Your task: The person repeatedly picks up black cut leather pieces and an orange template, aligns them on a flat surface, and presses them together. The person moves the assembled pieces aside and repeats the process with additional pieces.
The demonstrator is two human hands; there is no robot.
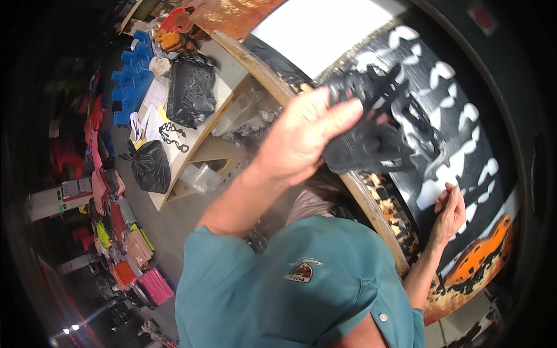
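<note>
My left hand (pixel 307 132) is closed, thumb on top, round a bunched piece of glossy black sheet (pixel 371 142) with strips and openings in it. This piece is blurred and hangs over the near edge of the workbench. Below it on the bench lies a large black sheet (pixel 432 66) with rows of white-looking cut-out shapes. My right hand (pixel 451 214) is low over that sheet's near right part, thumb and fingers curled together beside a pale shape (pixel 430 194). Whether something small is between those fingertips cannot be made out.
A white panel (pixel 325 35) lies at the bench's far left. An orange piece (pixel 478 249) lies on the right. The bench has a raised wooden edge (pixel 371 203). On the left, a side table holds black plastic bags (pixel 191 90) and blue bins (pixel 134 75); colourful stacks (pixel 130 243) stand beyond.
</note>
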